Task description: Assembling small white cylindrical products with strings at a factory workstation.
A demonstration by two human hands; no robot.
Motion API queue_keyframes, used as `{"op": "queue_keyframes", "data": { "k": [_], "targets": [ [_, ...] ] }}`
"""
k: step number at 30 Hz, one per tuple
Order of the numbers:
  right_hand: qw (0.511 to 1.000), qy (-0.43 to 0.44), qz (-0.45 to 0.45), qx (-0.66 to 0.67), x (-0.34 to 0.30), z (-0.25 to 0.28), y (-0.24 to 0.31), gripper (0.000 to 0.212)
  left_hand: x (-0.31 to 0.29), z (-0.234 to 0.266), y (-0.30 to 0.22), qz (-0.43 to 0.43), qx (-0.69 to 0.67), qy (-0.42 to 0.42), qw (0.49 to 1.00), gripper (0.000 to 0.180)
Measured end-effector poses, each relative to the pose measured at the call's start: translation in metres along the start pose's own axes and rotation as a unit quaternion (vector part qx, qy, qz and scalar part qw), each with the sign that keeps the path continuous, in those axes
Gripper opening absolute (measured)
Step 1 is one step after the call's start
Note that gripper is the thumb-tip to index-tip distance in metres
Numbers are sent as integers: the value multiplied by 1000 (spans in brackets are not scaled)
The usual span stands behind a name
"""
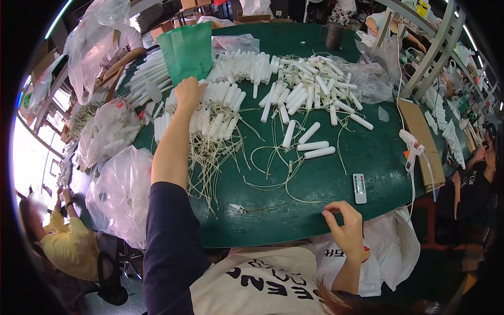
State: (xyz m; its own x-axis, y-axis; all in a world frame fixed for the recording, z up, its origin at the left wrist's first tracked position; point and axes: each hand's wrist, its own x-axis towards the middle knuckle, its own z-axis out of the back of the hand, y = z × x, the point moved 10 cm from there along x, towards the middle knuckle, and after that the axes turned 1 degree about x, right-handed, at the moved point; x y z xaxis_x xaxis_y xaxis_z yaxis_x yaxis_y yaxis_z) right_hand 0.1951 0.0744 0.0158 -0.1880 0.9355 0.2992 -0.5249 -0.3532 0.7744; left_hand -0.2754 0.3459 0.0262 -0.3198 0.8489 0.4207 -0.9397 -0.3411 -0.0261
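My left hand point(189, 92) reaches far forward over a bundle of white tubes point(231, 97), its fingers curled down beside the base of a green bag point(185, 50). What those fingers grip cannot be made out. Thin pale wires point(207, 163) trail from the bundle toward me. Close to the table's front edge, my right hand point(345, 227) is closed in a pinch. A wire end lies near its fingertips, but whether they hold it is unclear. Between my hands, a small white connector piece point(238, 208) with a thin dark stem lies on the green table point(294, 223).
Loose white tubes point(319, 152) and a larger wired pile point(310, 79) lie ahead. A small remote control point(359, 189) and a white glue gun point(412, 149) with its cord are at right, beside cardboard point(420, 142). Clear plastic bags point(121, 189) bulge at left. Other people sit around.
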Motion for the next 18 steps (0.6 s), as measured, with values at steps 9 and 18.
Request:
{"op": "queue_keyframes", "data": {
  "k": [9, 18],
  "targets": [
    [1000, 19, -14, -2, -5, -4, -8, 11, -6, -4, -13, -12, -7, 98, 995, 42],
    [1000, 9, -5, -7, -16, 5, -5, 12, -13, 0, -12, 2, -36, 35, 999, 33]
  ]
}}
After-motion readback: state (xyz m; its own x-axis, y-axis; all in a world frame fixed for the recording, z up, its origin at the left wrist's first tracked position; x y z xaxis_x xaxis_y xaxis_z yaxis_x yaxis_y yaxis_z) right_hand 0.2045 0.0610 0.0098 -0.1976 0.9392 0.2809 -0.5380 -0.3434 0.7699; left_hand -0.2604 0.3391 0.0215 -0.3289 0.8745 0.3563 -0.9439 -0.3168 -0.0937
